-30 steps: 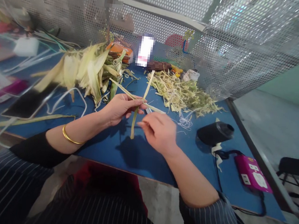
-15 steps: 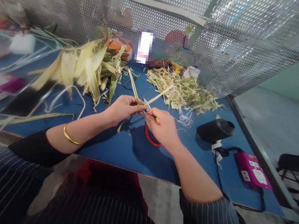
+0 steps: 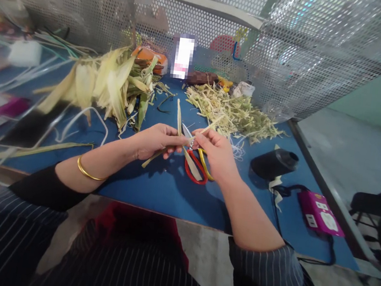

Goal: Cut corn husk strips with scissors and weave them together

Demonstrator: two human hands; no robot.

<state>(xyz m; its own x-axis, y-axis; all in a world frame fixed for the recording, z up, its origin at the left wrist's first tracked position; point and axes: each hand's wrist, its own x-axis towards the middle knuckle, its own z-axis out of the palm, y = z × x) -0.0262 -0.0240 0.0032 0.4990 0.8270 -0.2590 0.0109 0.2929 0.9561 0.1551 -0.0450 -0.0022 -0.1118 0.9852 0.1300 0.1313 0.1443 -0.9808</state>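
My left hand [image 3: 161, 142] pinches crossed strips of dry husk [image 3: 179, 116] over the middle of the blue table. My right hand [image 3: 215, 152] has its fingers closed on the pale strip [image 3: 209, 127] that points up to the right, and its fingertips nearly meet those of my left hand. Beneath the hands lie scissors [image 3: 195, 173] with red and yellow handles, their blades pointing up to the left. One husk end hangs down over the red handle; another sticks out below my left hand.
Whole husks [image 3: 110, 81] are heaped at the back left, shredded husk [image 3: 235, 113] at the back right. A black cylinder [image 3: 272, 165] and a magenta power box [image 3: 320, 212] stand on the right. A dark tablet-like slab [image 3: 32, 125] and white cable lie left. Perforated mesh [image 3: 204, 18] rises behind.
The husk strips have turned in my fingers, one now standing more upright. My right hand has moved slightly right and up, uncovering more of the scissors and their yellow handle.
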